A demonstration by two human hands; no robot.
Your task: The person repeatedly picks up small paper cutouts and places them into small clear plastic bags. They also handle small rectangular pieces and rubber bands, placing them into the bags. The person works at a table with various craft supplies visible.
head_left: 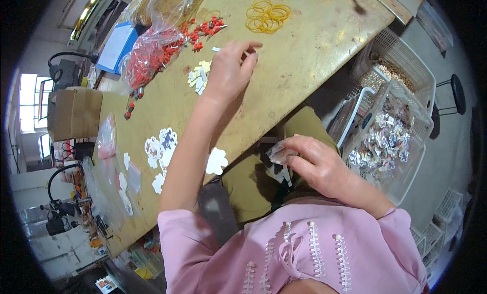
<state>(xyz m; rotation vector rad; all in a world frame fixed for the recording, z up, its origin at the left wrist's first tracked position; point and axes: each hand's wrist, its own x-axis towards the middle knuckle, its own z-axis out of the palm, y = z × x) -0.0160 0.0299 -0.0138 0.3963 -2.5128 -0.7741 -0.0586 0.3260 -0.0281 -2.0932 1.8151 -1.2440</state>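
My left hand (232,70) reaches over the table with its fingers apart, and I see nothing held in it. Beside its wrist lies a small pile of pale yellow and white pieces (199,77). One small white piece (216,49) sits at the back of that hand. Over my lap, my right hand (315,161) pinches a small clear plastic bag (277,153); what the bag contains is hard to make out. Beyond the left hand is a heap of small red pieces with metal tips (195,36), partly spilling from a clear bag (147,58).
Yellow rubber bands (267,16) lie on the table (284,66). White flower-shaped cards (217,161) sit near its front edge, with more printed ones (161,147) left of my forearm. At right stand white plastic baskets (423,104) with small parts. A cardboard box (76,113) is at left.
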